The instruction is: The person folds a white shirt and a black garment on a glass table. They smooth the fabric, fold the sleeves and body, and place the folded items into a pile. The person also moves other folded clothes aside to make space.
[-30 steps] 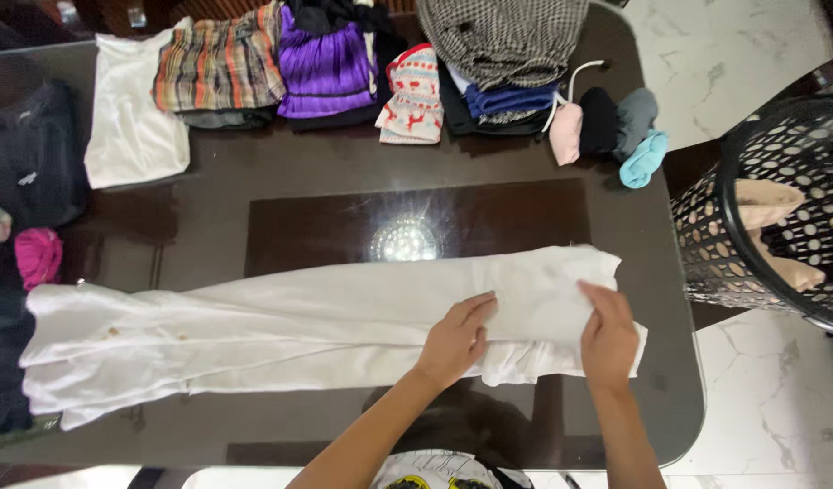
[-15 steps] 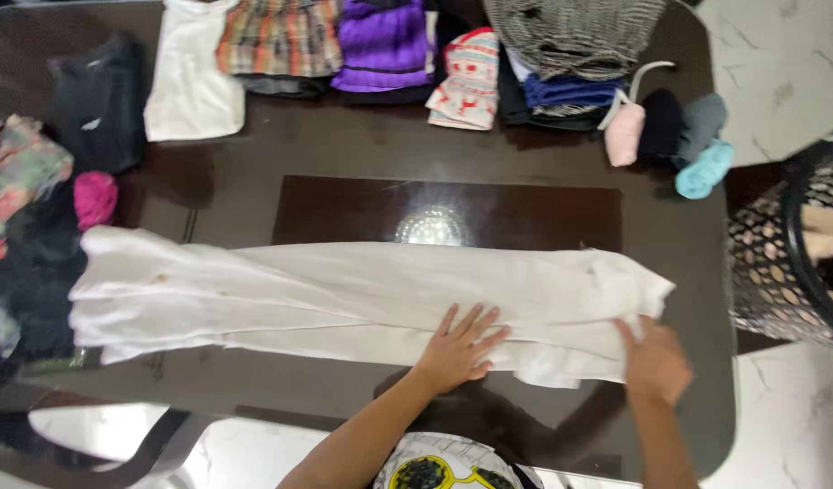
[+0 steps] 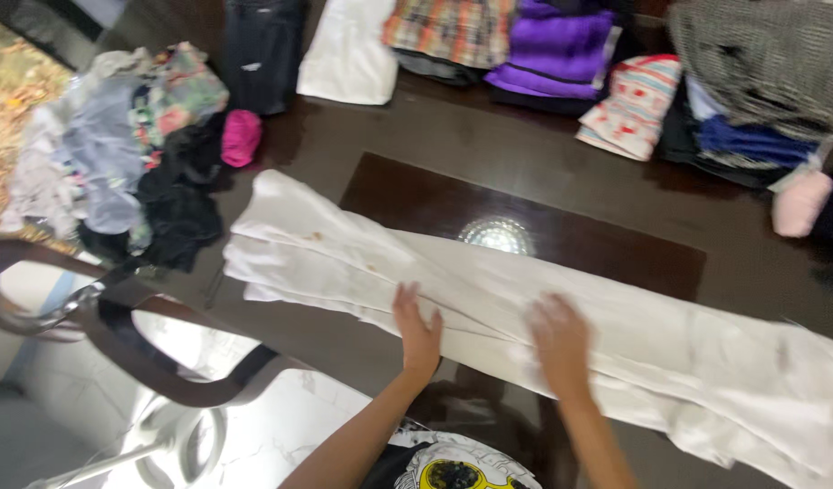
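Note:
A long white garment [image 3: 489, 290], folded lengthwise and faintly stained near its left end, lies across the dark glossy table [image 3: 489, 181]. My left hand [image 3: 417, 328] rests flat on its near edge, fingers spread. Just to the right, my right hand [image 3: 559, 340] lies flat on the cloth as well and is motion-blurred. Neither hand grips the fabric.
Folded clothes line the far edge: a white top [image 3: 349, 54], plaid piece [image 3: 448, 32], purple piece [image 3: 552, 54], red-patterned piece [image 3: 629, 104] and checked cloth [image 3: 761, 63]. A loose heap of clothes [image 3: 118, 154] sits at the left. A chair back [image 3: 118, 335] curves at the near left.
The view has swung left and tilted. Both hands have slid left along the white garment; the right hand left the garment's right end and now lies flat near the middle.

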